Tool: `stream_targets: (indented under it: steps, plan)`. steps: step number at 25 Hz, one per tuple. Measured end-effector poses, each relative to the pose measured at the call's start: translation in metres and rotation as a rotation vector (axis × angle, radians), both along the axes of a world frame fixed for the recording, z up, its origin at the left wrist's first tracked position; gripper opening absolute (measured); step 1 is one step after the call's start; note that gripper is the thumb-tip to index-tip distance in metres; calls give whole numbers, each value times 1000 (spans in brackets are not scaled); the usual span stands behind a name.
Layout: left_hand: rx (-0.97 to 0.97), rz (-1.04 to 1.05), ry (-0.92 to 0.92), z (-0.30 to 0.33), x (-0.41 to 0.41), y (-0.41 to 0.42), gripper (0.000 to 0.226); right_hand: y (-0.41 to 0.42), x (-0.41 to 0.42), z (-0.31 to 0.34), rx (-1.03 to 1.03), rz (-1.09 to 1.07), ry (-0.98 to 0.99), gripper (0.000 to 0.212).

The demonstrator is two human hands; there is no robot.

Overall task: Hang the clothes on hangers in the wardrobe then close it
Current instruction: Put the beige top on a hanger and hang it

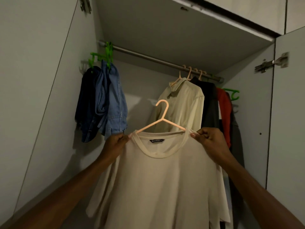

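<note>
A cream T-shirt (pixel 158 184) hangs in front of me with a pink hanger (pixel 162 118) inside its neck, hook pointing up and left. My left hand (pixel 115 142) pinches the shirt's left shoulder at the collar. My right hand (pixel 209 141) pinches the right shoulder the same way. The hanger hook is well below the metal rail (pixel 148 57) of the open wardrobe and touches nothing.
On the rail's left end, blue jeans (pixel 105 103) hang from green hangers (pixel 105 55). To the right hang a cream collared shirt (pixel 183 103), a dark garment (pixel 210 106) and a red one (pixel 224 111). The right door (pixel 288 113) stands open; the rail's middle is bare.
</note>
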State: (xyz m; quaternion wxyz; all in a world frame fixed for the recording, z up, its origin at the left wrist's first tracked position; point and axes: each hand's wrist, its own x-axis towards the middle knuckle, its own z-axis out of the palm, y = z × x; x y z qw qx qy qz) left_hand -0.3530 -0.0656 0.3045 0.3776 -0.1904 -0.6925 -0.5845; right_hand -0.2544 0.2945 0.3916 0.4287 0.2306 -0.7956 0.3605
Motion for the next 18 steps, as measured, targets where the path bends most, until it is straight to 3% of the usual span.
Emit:
stream_targets:
  steps: [6, 12, 18]
  plan:
    - [-132, 284, 98, -12, -29, 39, 21, 9, 7, 33, 47, -152, 34, 20]
    - [-114, 261, 70, 37, -65, 48, 30, 4, 4, 63, -51, -224, 86, 24]
    - [-80, 261, 41, 92, -111, 49, 25, -22, -8, 104, -136, -304, 128, 10]
